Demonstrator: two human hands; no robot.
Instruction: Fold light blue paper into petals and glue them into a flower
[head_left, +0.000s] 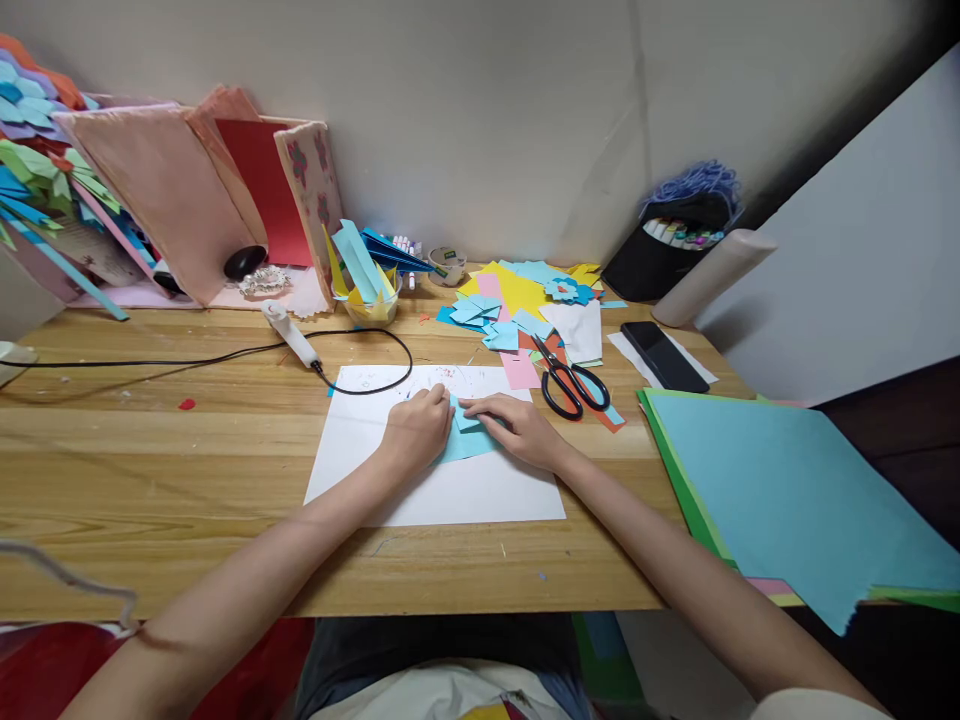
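A light blue piece of paper (466, 445), partly folded over at its top, lies on a white sheet (360, 480) in the middle of the wooden table. My left hand (418, 428) is closed at the paper's left edge, its fingertips pinching that side. With fingers stretched out, my right hand (517, 428) lies flat on the folded part from the right. Both hands cover some of the paper's edges. Black-handled scissors (570, 385) rest with blades parted to the right of the white sheet, on top of paper scraps.
A white glue gun (291, 335) with a black cable (225, 355) lies at left. Folded blue pieces (476, 312) and scraps sit behind the sheet. A phone (664, 355) and coloured paper stack (787, 480) are at right; a pen holder (645, 255) and pink box (142, 190) stand at the back.
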